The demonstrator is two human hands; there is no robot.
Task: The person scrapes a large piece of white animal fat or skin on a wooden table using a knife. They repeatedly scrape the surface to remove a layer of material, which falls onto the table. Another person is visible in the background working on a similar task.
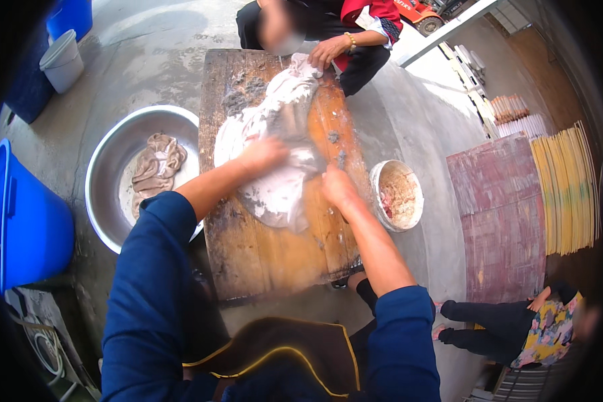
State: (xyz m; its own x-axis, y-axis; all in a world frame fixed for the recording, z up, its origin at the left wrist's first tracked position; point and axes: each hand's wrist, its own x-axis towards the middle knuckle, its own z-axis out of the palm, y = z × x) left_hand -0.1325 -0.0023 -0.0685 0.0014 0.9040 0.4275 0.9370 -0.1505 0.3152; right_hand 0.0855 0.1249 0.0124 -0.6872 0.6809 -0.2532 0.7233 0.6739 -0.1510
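A large limp piece (275, 194), pale pinkish white with grey patches, lies spread over a worn wooden board table; it looks like wet animal tripe or hide. My left hand (264, 155) is on its middle, fingers smeared by motion. At its right edge my right hand (338, 186) is closed in a fist; what it grips is hidden in the blur. Across the wooden table (261, 258), another person's hand (328, 51) with a beaded bracelet rests on the far end of the piece. Grey scraps (238, 100) lie on the wood beside it.
Left of the table stands a metal basin (104, 194) holding a crumpled tan piece (157, 164). On the right is a white bucket (398, 224) of pale scraps. Blue tubs (37, 221) line the left. Boards (496, 221) and a person in a flowered top (549, 328) are at right.
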